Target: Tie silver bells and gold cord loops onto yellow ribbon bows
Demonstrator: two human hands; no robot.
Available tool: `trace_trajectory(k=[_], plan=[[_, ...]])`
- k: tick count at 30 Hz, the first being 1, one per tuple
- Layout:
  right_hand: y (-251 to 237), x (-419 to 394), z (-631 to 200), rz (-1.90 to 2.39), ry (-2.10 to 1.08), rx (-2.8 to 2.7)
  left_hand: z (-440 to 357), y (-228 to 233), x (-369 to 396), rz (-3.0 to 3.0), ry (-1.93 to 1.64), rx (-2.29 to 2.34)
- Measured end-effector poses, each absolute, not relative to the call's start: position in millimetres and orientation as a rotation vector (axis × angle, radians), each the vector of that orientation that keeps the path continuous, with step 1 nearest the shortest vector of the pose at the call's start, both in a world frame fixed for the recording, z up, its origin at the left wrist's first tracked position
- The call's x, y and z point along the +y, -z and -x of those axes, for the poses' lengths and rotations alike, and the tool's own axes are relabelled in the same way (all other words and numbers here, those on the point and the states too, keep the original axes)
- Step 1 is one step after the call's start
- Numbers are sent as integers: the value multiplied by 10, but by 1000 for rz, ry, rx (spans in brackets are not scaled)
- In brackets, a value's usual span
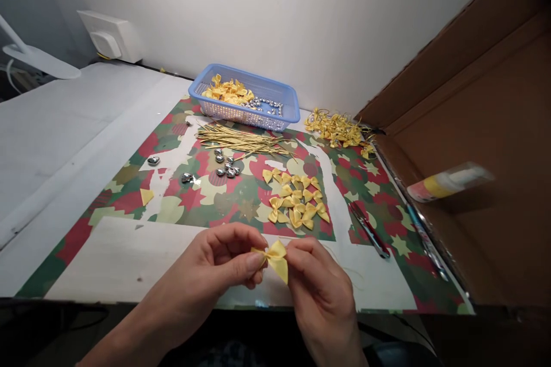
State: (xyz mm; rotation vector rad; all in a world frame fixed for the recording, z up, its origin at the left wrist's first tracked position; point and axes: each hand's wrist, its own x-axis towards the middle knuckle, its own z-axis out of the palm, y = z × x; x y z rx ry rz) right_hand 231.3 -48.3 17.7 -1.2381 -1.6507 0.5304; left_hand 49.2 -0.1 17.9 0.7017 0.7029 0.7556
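At the near edge of the table (64,126), over the bare pale strip of the work mat (129,264), I hold one yellow ribbon bow (275,258) between both hands. My left hand (219,264) pinches the bow's left loop between thumb and forefinger, the other fingers curled in. My right hand (318,281) grips its right side with the fingertips closed on the fabric; one tail of the bow hangs down between the two hands. The bow is clear of the mat surface.

Beyond the hands, on the patterned part of the mat, lies a loose group of yellow bows (297,198), some touching one another. To their left sits a cluster of small silver hearts (226,165), with two further hearts lying apart toward the left. Behind these a bundle of gold wire ties (241,140) lies flat, just in front of a blue plastic basket (245,97) holding more yellow bows and silver pieces. To the right of the basket is a pile of gold-tied bows (338,129). A red-handled tool (370,229) lies on the mat right of the loose bows. A tube with a yellow label (447,182) rests inside the open cardboard box (495,126) at the right.
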Motion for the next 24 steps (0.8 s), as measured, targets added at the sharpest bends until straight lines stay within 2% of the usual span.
trace_trajectory(k=[10,24], plan=[[-108,-526,-2365,1271,-621,-1687,-486,-147,-2,-729,-745,659],[-151,-475,-2323,1267,-560,-1678,-472,-150,-7,-776,-739,681]])
